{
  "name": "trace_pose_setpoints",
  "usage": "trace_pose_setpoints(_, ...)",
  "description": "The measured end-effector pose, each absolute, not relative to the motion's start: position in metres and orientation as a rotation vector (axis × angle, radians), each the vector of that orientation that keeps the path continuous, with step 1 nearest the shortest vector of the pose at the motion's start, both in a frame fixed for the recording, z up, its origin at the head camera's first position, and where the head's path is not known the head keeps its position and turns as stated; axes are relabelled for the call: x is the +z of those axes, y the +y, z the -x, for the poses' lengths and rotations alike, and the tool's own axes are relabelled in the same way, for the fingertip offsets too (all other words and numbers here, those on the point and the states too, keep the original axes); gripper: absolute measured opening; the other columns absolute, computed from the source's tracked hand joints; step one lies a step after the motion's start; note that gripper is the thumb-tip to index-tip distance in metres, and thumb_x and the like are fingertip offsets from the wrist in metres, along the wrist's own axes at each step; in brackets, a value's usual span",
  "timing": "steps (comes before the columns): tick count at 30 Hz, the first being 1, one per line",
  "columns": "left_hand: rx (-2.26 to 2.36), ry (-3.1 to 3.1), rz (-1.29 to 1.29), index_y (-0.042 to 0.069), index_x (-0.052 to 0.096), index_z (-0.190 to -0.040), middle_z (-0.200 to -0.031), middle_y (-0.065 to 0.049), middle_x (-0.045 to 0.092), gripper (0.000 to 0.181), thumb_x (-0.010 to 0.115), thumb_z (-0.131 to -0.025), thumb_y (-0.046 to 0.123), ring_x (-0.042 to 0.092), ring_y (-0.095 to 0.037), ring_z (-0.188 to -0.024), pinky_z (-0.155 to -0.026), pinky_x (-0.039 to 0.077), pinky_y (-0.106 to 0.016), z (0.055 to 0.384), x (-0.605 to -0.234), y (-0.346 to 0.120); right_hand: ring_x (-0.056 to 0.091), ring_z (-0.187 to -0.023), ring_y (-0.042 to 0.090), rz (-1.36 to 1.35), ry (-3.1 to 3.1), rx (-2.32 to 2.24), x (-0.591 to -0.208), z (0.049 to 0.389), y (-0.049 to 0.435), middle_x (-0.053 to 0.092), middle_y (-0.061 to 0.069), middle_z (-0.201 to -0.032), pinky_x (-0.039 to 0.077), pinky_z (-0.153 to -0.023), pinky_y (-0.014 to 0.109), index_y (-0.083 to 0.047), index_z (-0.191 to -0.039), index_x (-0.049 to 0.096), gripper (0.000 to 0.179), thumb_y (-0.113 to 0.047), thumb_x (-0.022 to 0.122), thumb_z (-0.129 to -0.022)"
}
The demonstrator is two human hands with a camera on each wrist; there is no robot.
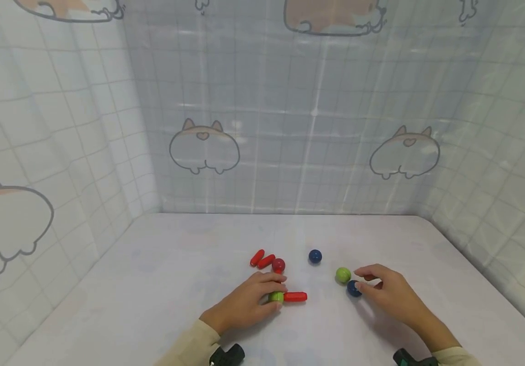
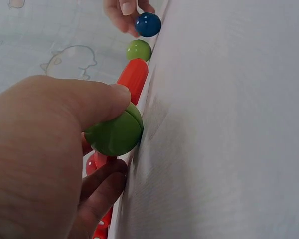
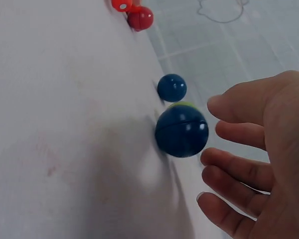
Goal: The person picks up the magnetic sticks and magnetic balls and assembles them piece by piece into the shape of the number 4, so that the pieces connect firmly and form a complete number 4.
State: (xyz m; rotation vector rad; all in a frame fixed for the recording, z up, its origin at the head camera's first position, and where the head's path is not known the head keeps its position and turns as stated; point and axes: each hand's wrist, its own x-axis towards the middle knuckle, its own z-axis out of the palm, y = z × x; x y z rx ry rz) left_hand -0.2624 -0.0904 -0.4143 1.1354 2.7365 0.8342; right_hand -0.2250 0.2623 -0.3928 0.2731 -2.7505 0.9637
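My left hand holds a green ball on the table, its thumb on one side and its fingers on the other. A red rod reaches out from this ball to the right. Behind the fingers another red piece leads toward a red ball, partly hidden. My right hand is beside a blue ball, thumb and fingers spread loosely around its near side, fingertips close to it. Just past that blue ball lies a second green ball.
Farther back on the table sits another blue ball. Two loose red rods lie left of the red ball. The white table is bordered by patterned curtains at the back and both sides.
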Motion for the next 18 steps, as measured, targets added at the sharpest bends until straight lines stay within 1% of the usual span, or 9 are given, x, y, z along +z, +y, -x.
trace_pose_setpoints(4,0.806,2.748,-1.139,0.029,0.066,-0.132,-0.144,0.015,0.051,0.037,0.064,-0.096,0.038,0.043,-0.014,-0.134,-0.106,0.044,-0.046,0.262,-0.414,-0.090,0.064,-0.101,0.019,-0.275,-2.779,0.999,-0.397,0.228,0.263,0.070,-0.002,-0.109,0.054,-0.078,0.031,-0.010,-0.114,0.071,0.028,-0.025,0.075,-0.091)
trace_pose_setpoints(8,0.798,2.753,-1.140,0.030,0.066,-0.130,-0.143,0.015,0.051,0.036,0.064,-0.095,0.038,0.043,-0.014,-0.133,-0.106,0.044,-0.046,0.264,-0.413,-0.088,0.065,-0.095,0.015,-0.259,-2.814,1.057,-0.400,0.229,0.261,0.070,-0.001,-0.108,0.054,-0.077,0.031,-0.009,-0.114,0.071,0.029,-0.024,0.076,-0.089)
trace_pose_setpoints(12,0.838,2.741,-1.106,0.032,0.067,-0.126,-0.142,0.016,0.052,0.033,0.066,-0.094,0.036,0.044,-0.013,-0.131,-0.104,0.046,-0.043,0.264,-0.415,-0.087,0.063,-0.090,0.012,-0.220,-2.854,1.106,-0.404,0.230,0.255,0.070,0.000,-0.110,0.054,-0.076,0.031,-0.010,-0.114,0.071,0.031,-0.025,0.078,-0.087)
trace_pose_setpoints(15,0.887,2.731,-1.077,0.033,0.068,-0.124,-0.140,0.016,0.053,0.031,0.067,-0.093,0.034,0.044,-0.013,-0.131,-0.105,0.045,-0.042,0.264,-0.417,-0.087,0.063,-0.089,0.012,-0.189,-2.869,1.125,-0.405,0.231,0.251,0.069,0.001,-0.112,0.054,-0.076,0.032,-0.012,-0.114,0.072,0.031,-0.025,0.079,-0.087)
trace_pose_setpoints(18,0.926,2.731,-1.074,0.031,0.068,-0.123,-0.139,0.016,0.053,0.030,0.068,-0.093,0.030,0.045,-0.014,-0.130,-0.105,0.045,-0.042,0.264,-0.418,-0.087,0.063,-0.090,0.012,-0.191,-2.874,1.130,-0.405,0.232,0.248,0.069,0.001,-0.113,0.054,-0.077,0.033,-0.013,-0.115,0.072,0.031,-0.025,0.079,-0.087)
